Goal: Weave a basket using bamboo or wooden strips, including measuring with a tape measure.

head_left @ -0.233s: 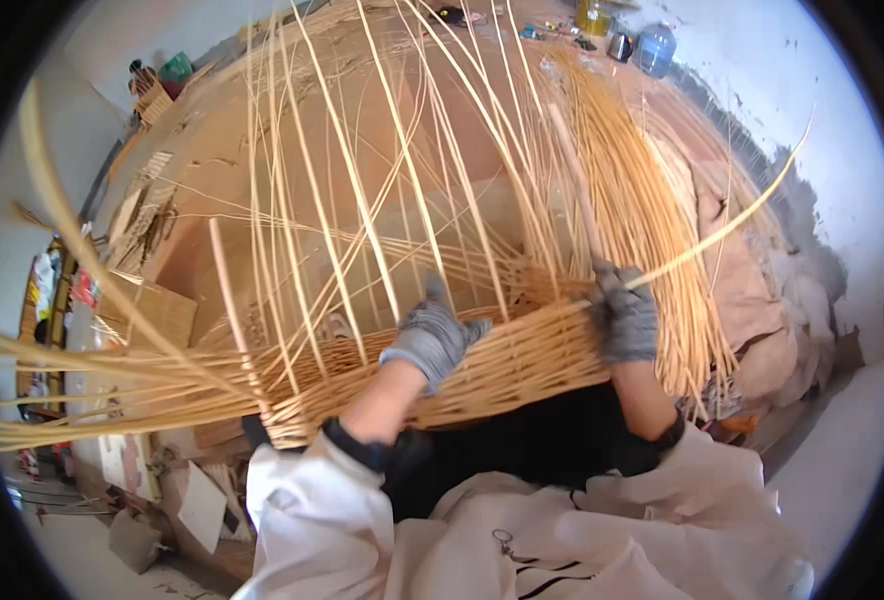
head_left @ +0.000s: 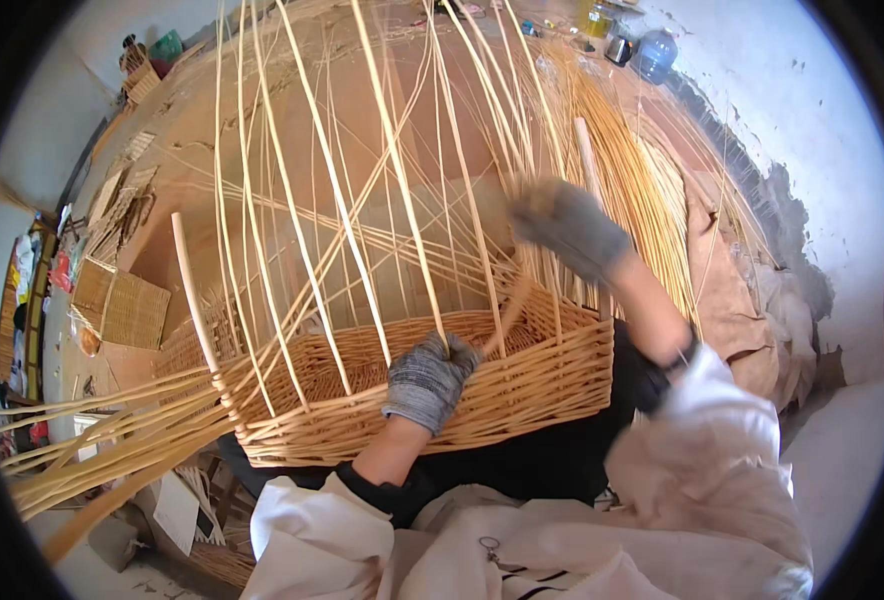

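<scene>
A rectangular wicker basket [head_left: 522, 390] of tan rods lies across my lap, with tall pale upright rods [head_left: 392, 150] rising from its walls. My left hand [head_left: 427, 382], in a grey glove, is closed over the top of the near wall, beside the foot of one upright. Just right of it, a blurred rod [head_left: 510, 318] slants up toward my right hand. My right hand [head_left: 570, 228], also gloved, is raised above the basket's right end among the uprights. Its fingers are smeared by motion. Thick peeled sticks [head_left: 190, 290] stand at the basket's corners.
Loose rod ends [head_left: 112, 440] fan out leftward from the basket. A large bundle of rods [head_left: 632, 160] lies beyond its right end, next to a brown cloth [head_left: 737, 260]. Left of the basket stands a smaller wicker box [head_left: 134, 305]. A blue water jug [head_left: 654, 55] is by the far wall.
My right hand has gone up and left from the near wall. The long rod curving off to the right is gone from there. My left fingers have closed, and the basket has tipped, showing its inside.
</scene>
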Available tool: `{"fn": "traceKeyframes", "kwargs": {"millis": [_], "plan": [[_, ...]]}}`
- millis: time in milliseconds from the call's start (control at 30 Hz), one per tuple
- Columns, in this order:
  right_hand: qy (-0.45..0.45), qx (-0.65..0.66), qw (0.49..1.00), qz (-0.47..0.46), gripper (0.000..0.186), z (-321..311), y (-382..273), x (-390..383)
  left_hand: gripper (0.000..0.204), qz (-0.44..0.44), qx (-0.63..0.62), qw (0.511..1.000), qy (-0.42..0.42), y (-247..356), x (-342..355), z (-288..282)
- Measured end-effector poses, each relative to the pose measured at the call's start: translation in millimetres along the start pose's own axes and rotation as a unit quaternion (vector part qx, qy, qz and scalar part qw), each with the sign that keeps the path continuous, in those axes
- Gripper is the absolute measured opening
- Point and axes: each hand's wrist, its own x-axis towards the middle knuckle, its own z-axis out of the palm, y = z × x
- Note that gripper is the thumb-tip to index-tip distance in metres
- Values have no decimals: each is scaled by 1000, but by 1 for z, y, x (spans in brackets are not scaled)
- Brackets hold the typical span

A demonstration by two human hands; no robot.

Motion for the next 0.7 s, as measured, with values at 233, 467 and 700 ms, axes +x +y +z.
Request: {"fn": "traceKeyframes", "kwargs": {"millis": [233, 467, 700], "plan": [[23, -6, 946, 323, 60, 119, -12, 81, 36, -69, 76, 992, -79, -18, 39, -18], [312, 498, 777, 227, 10, -4, -59, -60, 36, 28, 189, 965, -177, 0, 39, -24], [363, 539, 721, 242, 4, 6, -46, -88, 60, -82, 50, 995, 1, 22, 39, -2]]}}
